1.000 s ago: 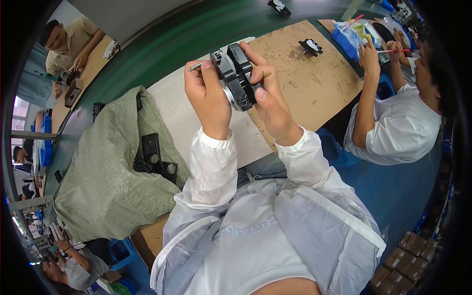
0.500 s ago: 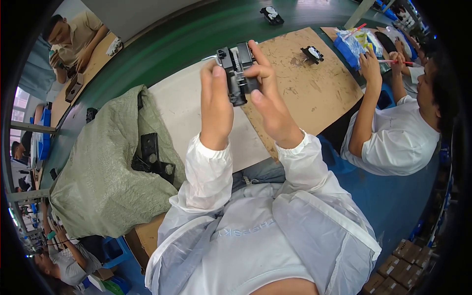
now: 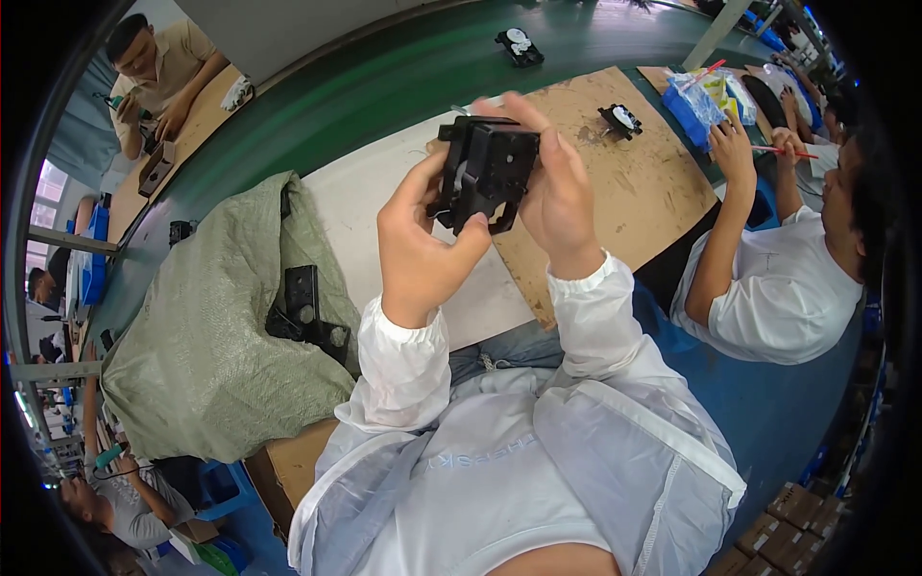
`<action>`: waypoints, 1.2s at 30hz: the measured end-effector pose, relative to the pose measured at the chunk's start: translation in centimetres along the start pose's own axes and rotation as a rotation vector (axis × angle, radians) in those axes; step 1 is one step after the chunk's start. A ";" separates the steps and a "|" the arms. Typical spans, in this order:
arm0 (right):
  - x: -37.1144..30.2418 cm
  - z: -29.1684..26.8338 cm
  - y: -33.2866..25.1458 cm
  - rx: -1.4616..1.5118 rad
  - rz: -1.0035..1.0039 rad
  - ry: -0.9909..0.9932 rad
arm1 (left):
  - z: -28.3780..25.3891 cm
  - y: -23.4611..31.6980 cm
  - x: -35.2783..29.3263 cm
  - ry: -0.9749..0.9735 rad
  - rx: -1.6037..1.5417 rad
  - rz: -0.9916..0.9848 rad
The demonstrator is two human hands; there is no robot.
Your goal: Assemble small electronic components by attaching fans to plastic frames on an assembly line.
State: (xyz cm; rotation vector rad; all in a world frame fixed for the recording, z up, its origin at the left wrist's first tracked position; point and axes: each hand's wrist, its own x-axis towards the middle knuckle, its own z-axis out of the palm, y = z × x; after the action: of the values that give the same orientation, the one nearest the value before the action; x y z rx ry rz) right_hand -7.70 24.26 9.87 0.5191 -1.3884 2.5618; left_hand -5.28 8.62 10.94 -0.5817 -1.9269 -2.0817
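A boxy black plastic housing is held up above the work surface, its broad face with holes and a cut-out turned toward me. My left hand grips its left side, the thumb pressed on the near lower edge. Around the right and far sides curls my right hand, its fingertips slightly blurred at the top. A thin pale piece shows by those fingertips; its kind is unclear. To the left, more black plastic parts lie in the mouth of a grey-green woven sack.
Beneath my hands are a pale sheet and a brown board bearing a small black-and-white assembly. Another assembly sits on the green conveyor belt. A co-worker sits at right, another across the belt.
The housing has been turned so its broad face shows instead of its narrow side. My left thumb has moved to its lower edge, and my right hand has shifted round its right and far sides.
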 end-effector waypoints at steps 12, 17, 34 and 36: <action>0.7 0.1 0.9 0.044 -0.018 0.022 | -1.1 -1.4 1.6 -0.117 0.180 -0.073; 1.0 0.6 0.6 0.034 0.044 0.088 | -1.3 -2.2 1.8 -0.090 0.109 -0.096; 2.6 0.1 1.8 0.158 0.041 0.216 | 2.7 -0.4 0.4 0.058 0.807 0.334; 2.8 0.0 1.7 0.179 0.047 0.214 | 2.7 -0.4 0.5 0.050 0.807 0.343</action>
State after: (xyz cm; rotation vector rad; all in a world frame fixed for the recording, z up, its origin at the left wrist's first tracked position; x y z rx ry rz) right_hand -10.81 23.31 9.65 0.2302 -1.1207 2.7008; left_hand -5.61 11.38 10.92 -0.5910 -2.2050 -0.9771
